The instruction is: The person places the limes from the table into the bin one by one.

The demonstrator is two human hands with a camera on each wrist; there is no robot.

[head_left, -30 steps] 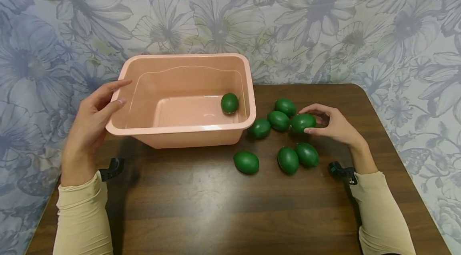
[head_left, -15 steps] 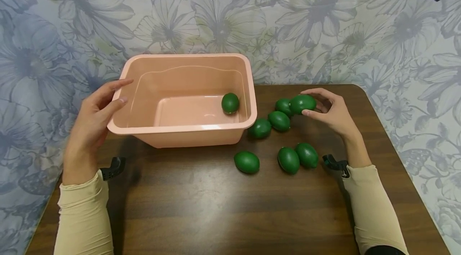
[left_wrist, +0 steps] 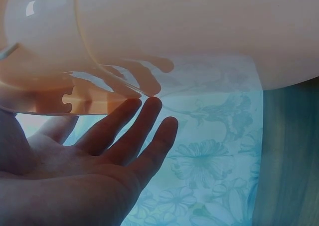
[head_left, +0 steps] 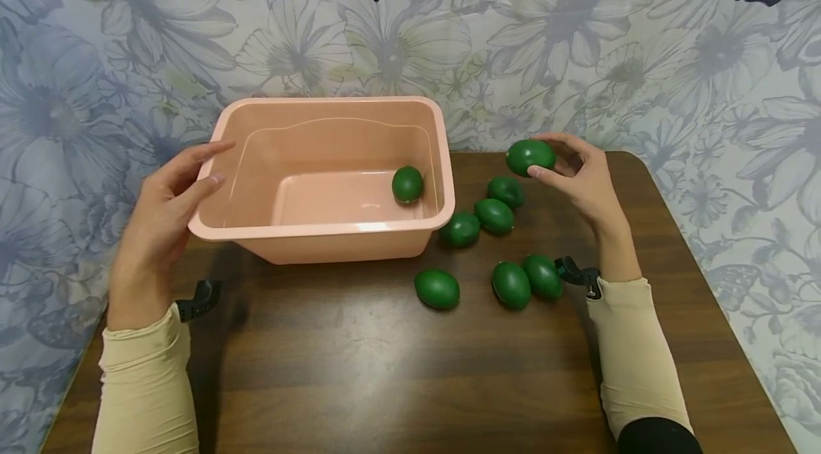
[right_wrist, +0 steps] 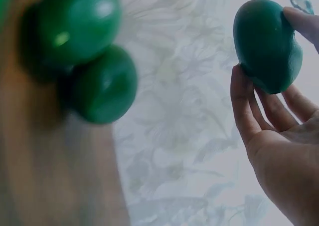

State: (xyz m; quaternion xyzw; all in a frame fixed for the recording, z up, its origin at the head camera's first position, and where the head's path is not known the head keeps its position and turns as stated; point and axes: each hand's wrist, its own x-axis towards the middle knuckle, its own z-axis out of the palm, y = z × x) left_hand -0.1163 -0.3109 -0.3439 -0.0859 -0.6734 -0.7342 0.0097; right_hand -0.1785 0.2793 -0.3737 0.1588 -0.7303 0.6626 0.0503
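Observation:
In the head view my right hand (head_left: 580,172) pinches a dark green lime (head_left: 530,157) between thumb and fingers, raised above the table's back edge. The right wrist view shows the same lime (right_wrist: 266,46) at my fingertips. My left hand (head_left: 160,219) grips the left rim of a peach plastic tub (head_left: 333,229), thumb and a finger over the rim. Its other fingers (left_wrist: 149,121) lie against the outside wall in the left wrist view. One lime (head_left: 408,184) sits inside the tub at the right.
Three limes form a row right of the tub, the nearest lime (head_left: 460,229) close to its wall. Further forward lie a single lime (head_left: 437,289) and a touching pair of limes (head_left: 512,286). Behind the wooden table (head_left: 359,375) is a flower-patterned wall covering (head_left: 577,69).
My right hand has lifted a lime off the group and carried it up and back, slightly left. My left hand and the tub stay in place.

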